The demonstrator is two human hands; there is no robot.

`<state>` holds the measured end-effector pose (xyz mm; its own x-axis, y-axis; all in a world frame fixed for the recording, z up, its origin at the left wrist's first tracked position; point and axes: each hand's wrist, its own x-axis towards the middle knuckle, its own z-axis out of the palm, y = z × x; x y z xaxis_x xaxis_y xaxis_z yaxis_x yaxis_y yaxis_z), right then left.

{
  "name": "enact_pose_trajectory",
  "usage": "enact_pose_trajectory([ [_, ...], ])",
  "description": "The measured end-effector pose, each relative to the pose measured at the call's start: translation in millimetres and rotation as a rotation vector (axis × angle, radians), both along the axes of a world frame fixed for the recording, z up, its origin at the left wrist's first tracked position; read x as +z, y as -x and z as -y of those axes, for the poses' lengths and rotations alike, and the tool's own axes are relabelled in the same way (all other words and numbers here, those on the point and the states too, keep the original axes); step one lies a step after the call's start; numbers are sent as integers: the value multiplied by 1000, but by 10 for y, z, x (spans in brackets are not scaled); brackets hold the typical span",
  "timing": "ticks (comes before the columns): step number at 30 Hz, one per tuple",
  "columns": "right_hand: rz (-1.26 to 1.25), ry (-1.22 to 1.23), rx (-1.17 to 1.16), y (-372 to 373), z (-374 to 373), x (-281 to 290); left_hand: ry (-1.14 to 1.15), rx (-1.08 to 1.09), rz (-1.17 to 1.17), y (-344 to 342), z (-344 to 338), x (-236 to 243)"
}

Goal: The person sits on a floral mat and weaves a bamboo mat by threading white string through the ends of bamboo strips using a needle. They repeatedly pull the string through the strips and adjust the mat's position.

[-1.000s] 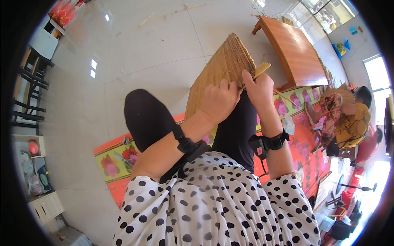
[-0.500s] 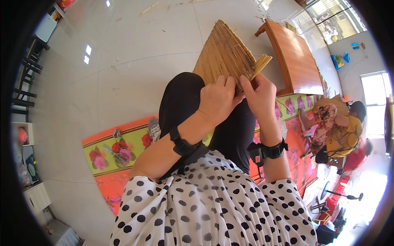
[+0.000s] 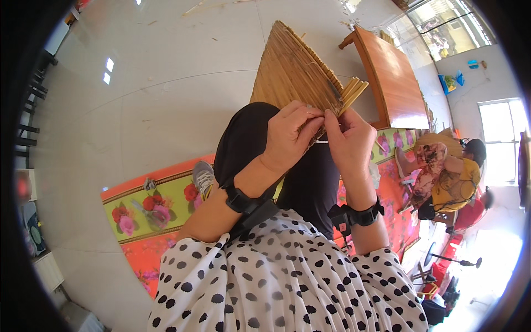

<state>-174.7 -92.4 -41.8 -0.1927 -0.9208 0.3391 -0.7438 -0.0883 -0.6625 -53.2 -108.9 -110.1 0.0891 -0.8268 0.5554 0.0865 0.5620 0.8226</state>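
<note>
A stiff straw panel (image 3: 293, 72), made of flat tan stalks laid side by side with a stitched edge, leans upward from my lap. At its lower corner my left hand (image 3: 289, 135) is closed, thumb and fingers pinched at the edge. My right hand (image 3: 349, 141) is closed on the same corner, its thumb almost meeting the left fingertips. Several loose stalk ends (image 3: 352, 93) stick out beyond my right fingers. Below the fingertips a short piece of white cord (image 3: 321, 141) shows between the hands. What lies inside the pinch is hidden.
A low brown wooden table (image 3: 394, 77) stands ahead to the right. Another person in a yellow top (image 3: 463, 185) sits on the right. A flowered red and green mat (image 3: 157, 216) lies under my feet. Bits of straw (image 3: 193, 8) are scattered on the tiled floor.
The panel has shifted slightly left. My left fingers have come off its face into a pinch near my right thumb, and white cord now shows between the hands.
</note>
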Motion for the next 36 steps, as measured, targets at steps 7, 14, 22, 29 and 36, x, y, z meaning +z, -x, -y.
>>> enact_pose_trajectory([
  [7, -102, 16, -45, -131, -32, -23, 73, 38, -95, 46, -2, -81],
  [14, -179, -3, -129, -41, 25, -13, 171, 33, -253, -248, 36, -39],
  [22, -169, 8, -72, -21, -7, -9, -167, -73, -1039, -1698, 214, 144],
  [29, -180, -41, -119, -17, -68, -4, -253, 221, -473, -2168, 30, 149],
  [36, -131, -57, -26, -71, -45, 89, -493, -322, 181, -462, -145, 251],
])
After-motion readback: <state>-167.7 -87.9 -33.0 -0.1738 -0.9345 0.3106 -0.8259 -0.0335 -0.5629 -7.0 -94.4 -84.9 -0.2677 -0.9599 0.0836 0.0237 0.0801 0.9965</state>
